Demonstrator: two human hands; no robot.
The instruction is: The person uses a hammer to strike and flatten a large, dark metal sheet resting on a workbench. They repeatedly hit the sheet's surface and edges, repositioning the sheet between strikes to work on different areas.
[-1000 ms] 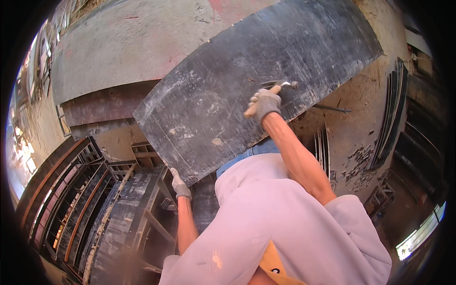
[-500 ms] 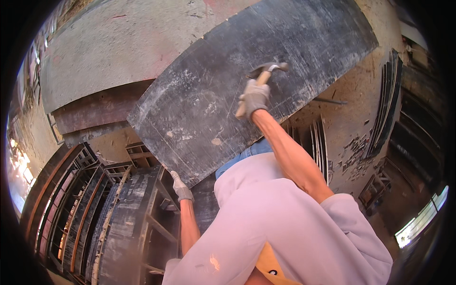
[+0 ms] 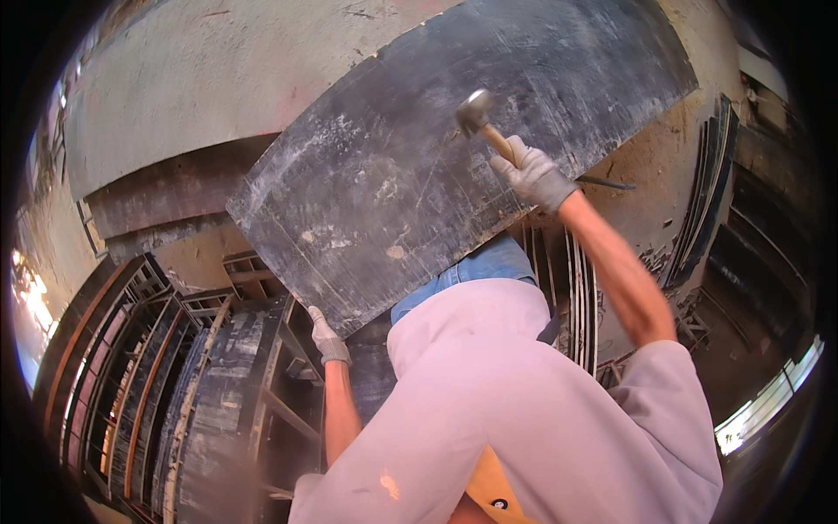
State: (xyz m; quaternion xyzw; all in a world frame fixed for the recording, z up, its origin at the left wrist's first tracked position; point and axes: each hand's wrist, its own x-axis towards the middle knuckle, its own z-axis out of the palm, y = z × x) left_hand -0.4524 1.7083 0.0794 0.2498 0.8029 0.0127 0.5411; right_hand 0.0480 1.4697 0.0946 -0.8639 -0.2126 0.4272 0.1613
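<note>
A large dark, scuffed board (image 3: 367, 192) lies slanted across the middle, scratched and marked with pale patches. My right hand (image 3: 536, 178), in a grey work glove, is closed round the wooden handle of a claw hammer (image 3: 494, 138). The hammer's metal head is slightly blurred and appears above the board's surface; its exact height I cannot tell. At the board's near left corner, my gloved left hand (image 3: 328, 337) grips the edge, with some fingers hidden beneath it.
A grey concrete-like slab (image 3: 209, 79) lies beyond the board at the far left. Metal frames (image 3: 140, 375) and dark panels stand at the near left. On the right, long dark strips (image 3: 698, 192) are stacked, with debris on the floor around them. A dark rod (image 3: 608, 182) pokes out beyond the board.
My right hand has swung right and slightly nearer, turning the hammer so its head points to the far left. My left hand stays at the board's corner, with only a slight shift.
</note>
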